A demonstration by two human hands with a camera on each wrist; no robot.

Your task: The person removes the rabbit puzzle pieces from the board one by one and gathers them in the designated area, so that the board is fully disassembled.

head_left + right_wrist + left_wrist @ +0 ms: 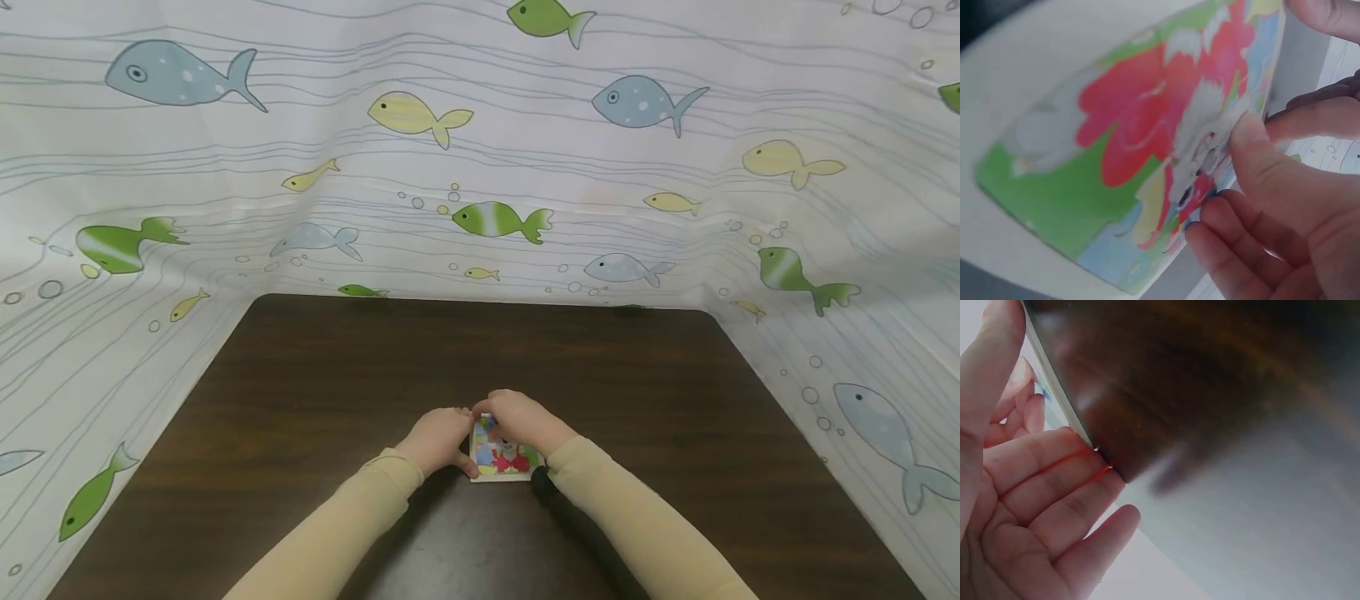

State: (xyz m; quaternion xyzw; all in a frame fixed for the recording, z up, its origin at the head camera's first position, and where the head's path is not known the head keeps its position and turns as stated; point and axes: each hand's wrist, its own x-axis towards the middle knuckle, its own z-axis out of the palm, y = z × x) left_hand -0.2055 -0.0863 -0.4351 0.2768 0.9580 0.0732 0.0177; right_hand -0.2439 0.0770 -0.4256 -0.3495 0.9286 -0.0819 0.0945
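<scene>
A square picture board (510, 461), with a pale border and a cartoon figure in red on blue and green, lies on the dark table between both hands. My left hand (441, 439) is along its left side, thumb at the near corner. In the left wrist view its fingers (1063, 500) reach out fairly straight to the board's pale edge (1060, 394). The right hand (522, 419) grips the board at its far side. In the right wrist view that thumb (1254, 140) lies on the picture (1141, 134), with bent fingers beside it.
The brown table (360, 358) spreads around the board. A white curtain (480, 167) printed with fish surrounds it at the back and both sides. A long dark thing (577, 529) runs beneath the right sleeve (637, 512) from the board's near right corner.
</scene>
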